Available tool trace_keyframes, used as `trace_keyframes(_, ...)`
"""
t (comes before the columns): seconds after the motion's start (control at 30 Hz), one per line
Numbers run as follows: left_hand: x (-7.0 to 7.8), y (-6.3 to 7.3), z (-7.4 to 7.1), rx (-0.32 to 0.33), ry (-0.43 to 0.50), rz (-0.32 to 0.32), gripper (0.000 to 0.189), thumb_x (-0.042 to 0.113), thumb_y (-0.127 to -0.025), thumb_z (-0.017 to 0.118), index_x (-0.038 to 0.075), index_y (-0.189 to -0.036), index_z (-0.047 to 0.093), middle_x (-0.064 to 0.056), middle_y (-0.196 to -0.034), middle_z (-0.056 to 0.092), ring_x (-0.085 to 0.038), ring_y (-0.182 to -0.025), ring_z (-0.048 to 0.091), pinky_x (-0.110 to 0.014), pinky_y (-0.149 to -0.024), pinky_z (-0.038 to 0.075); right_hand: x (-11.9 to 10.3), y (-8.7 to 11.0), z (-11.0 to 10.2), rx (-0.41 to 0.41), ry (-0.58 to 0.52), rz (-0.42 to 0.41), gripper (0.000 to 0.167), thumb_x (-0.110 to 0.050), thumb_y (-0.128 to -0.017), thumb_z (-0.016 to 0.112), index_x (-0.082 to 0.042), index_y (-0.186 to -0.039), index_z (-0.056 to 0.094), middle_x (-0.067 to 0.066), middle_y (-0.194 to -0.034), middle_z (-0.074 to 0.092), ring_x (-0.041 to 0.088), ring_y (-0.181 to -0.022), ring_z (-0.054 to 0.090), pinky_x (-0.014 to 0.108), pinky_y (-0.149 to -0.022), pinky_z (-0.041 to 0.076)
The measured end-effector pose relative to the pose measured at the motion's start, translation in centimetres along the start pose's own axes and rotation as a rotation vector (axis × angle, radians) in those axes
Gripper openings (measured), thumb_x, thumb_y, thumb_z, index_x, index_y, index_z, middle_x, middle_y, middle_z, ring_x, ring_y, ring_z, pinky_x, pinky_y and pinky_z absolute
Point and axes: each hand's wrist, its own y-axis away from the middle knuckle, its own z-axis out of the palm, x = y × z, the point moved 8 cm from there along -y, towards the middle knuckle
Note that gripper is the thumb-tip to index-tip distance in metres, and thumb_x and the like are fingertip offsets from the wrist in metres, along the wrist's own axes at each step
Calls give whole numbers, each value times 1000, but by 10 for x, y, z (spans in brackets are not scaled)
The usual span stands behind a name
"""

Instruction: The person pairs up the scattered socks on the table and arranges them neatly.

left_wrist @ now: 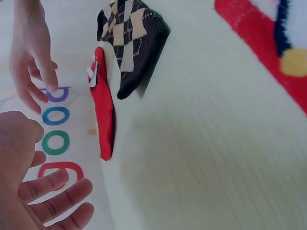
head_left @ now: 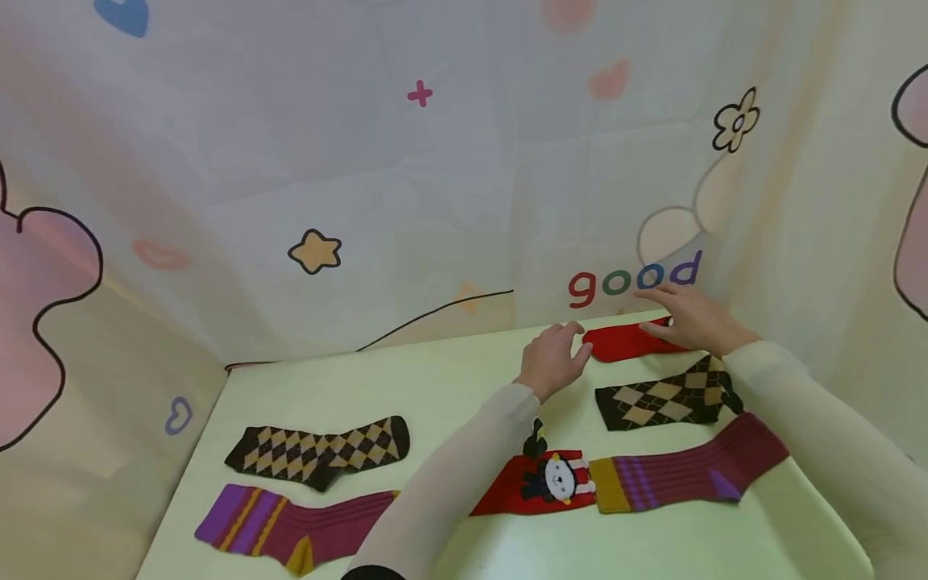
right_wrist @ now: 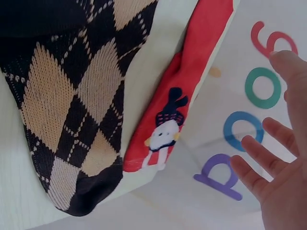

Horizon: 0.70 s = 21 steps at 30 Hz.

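At the table's back right lies a red sock (head_left: 616,344) with an animal figure near one end, which shows in the right wrist view. My right hand (head_left: 699,318) hovers over its right end, fingers spread and holding nothing. Just left of that sock, my left hand (head_left: 551,360) is raised, its fingers loosely bent around nothing. In the left wrist view, both hands are apart from the red sock (left_wrist: 104,115). Nearer me lies a black and tan argyle sock (head_left: 660,396), then a maroon sock (head_left: 689,469) with a mustard cuff.
Another red sock (head_left: 503,490) with an animal face lies at the front middle, partly behind my left forearm. On the left are another argyle sock (head_left: 319,449) and a purple-cuffed maroon sock (head_left: 319,528). A printed curtain (head_left: 362,161) borders the pale table (head_left: 464,379).
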Motion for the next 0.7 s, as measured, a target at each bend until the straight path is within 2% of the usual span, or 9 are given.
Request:
trace_keyframes(0.17,-5,-13,11,-12,-2,-53,35,39,-104,59,20,-133,65,1,-119,71,-13,-87,65,-27,-71,56,15,-3,10,-35,-19,54,66,-34,-94,75,-4,-147,51,33,-147,46,54,-133,43,72,-100,41)
trace_keyframes(0.33,-5,-23,21,-30,-51,-77,36,41,-103,59,22,-133,65,2,-115,71,-12,-86,64,-28,-72,56,26,-4,15,-34,-21,58,67,-34,-92,77,-3,-147,51,35,-148,43,57,-134,40,73,-101,39)
trace_keyframes(0.5,2,-26,25,-48,-90,-79,37,43,-102,61,20,-132,65,4,-106,71,-11,-82,62,-27,-68,54,40,-2,24,-46,-37,104,68,-31,-92,77,-5,-148,50,35,-151,38,57,-137,35,74,-105,34)
trace_keyframes(0.7,5,-27,29,-22,-168,-133,33,46,-103,59,19,-121,67,1,-103,71,-17,-81,66,-32,-70,55,48,0,38,-86,-24,147,67,-35,-93,76,-5,-147,50,36,-148,40,58,-132,39,74,-102,37)
